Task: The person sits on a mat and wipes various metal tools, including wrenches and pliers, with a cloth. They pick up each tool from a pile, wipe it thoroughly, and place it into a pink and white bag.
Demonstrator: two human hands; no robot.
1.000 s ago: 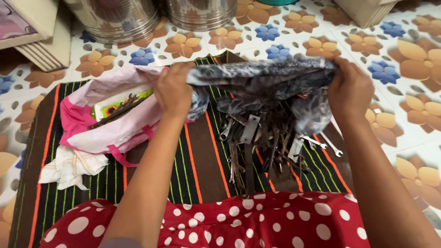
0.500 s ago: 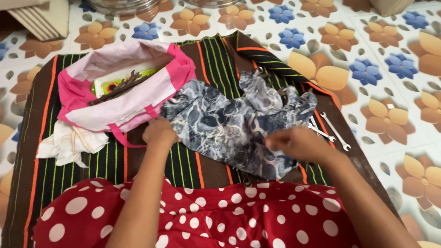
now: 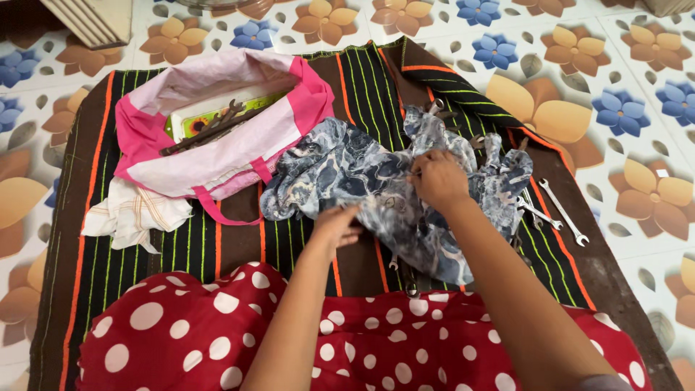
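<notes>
2 hands: both on the marbled blue-grey cloth [image 3: 347, 174]
left hand [image 3: 337, 226]: fingers spread flat on its near edge
right hand [image 3: 436, 177]: pinching a fold mid-cloth
step: looks like covering the wrenches [image 3: 554, 213]
next: needs tugging toward them

Cloth, metal and glazed tile under my fingers.

My right hand [image 3: 436, 179] pinches, and my left hand [image 3: 337, 226] rests on, a thin, soft, crumpled blue-grey marbled cloth [image 3: 347, 170] with a matt finish. It lies on a coarse woven striped mat [image 3: 239, 242], brown with orange and green lines, also matt. Bare metal spanners [image 3: 554, 213] beside the cloth look smooth and dully shiny, while darker metal tools [image 3: 210, 130] in the pink fabric bag [image 3: 217, 159] appear rusty and rough. A white checked cloth [image 3: 134, 213] looks soft and creased. The floor [image 3: 637, 108] is glossy flower-patterned tile. My polka-dot garment [image 3: 217, 333] is smooth matt fabric.
</notes>
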